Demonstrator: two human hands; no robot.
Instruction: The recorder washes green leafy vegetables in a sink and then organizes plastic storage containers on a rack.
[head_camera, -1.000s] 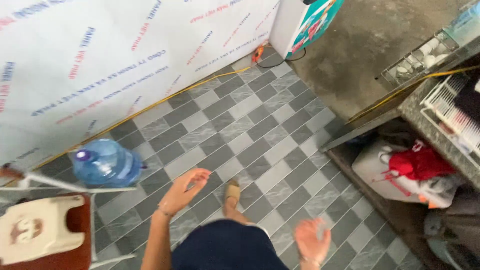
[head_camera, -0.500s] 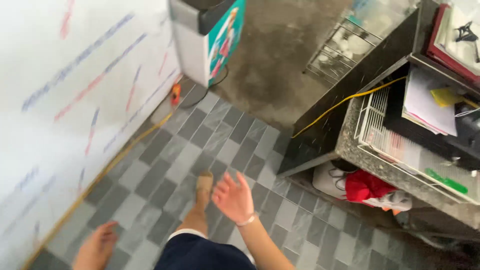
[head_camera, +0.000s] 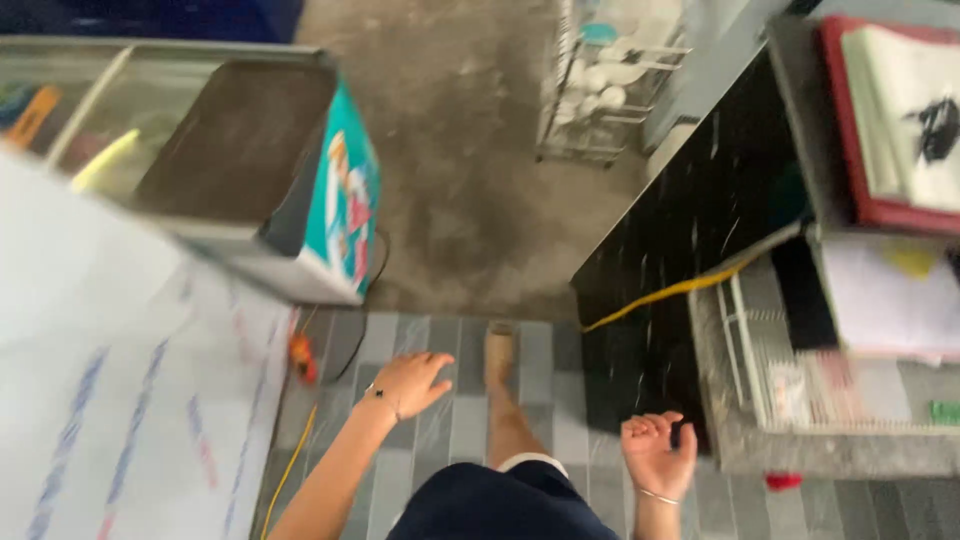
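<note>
Hands empty mid-stride: left hand spread, right hand loosely curled beside black counter, balancing.

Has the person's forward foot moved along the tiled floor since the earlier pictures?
Yes. The foot has gone forward along the tiled floor and now sits at the tiles' edge, by the bare concrete and nearer the freezer.
</note>
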